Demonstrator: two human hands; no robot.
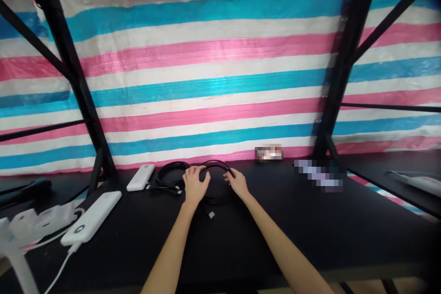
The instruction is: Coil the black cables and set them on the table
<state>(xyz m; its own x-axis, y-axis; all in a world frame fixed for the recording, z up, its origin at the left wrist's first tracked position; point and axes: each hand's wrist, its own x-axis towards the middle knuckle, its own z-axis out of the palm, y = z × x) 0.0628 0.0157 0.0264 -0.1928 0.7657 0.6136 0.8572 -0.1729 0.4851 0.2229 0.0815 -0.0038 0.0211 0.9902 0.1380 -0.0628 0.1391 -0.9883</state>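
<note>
A coiled black cable (217, 201) lies before me on the black table, its pale plug (211, 215) pointing toward me. At the coil's right side, my right hand (237, 183) has its fingers closed around the black strand. My left hand (195, 184) rests on the left side of the coil, its fingers stretched forward and thumb held apart. What lies under its palm is hidden. Just left of that hand is a second coiled black cable (172, 166), with several light connectors (178, 189) at its near edge.
Two white power banks, one farther (140, 178) and one nearer (92, 218), lie to the left. White chargers (44, 220) are at far left. A blurred small box (268, 152) and a blurred flat item (319, 176) lie right. Black frame posts (339, 64) flank the striped sheet (213, 59).
</note>
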